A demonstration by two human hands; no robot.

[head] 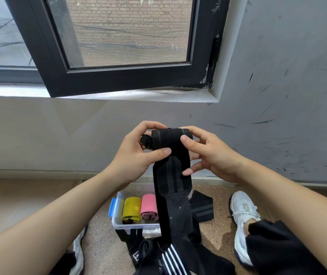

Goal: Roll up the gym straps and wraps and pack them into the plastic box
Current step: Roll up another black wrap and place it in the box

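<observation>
Two rolls are seen in the plastic box (126,227) on the floor (218,232): a yellow roll (131,208) and a pink roll (148,207). The box's right side is blocked by the black wrap (168,136), hanging down; its rolled top is clamped by the left hand (136,154) and right hand (213,155).

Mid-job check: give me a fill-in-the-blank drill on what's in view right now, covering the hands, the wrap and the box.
1. The left hand and the right hand both grip a partly rolled ____ fabric wrap.
2. Beside the pink roll in the clear plastic box on the floor lies a ____ one.
3. The latch on the box's left end is ____.
Missing words: black; yellow; blue.
</observation>
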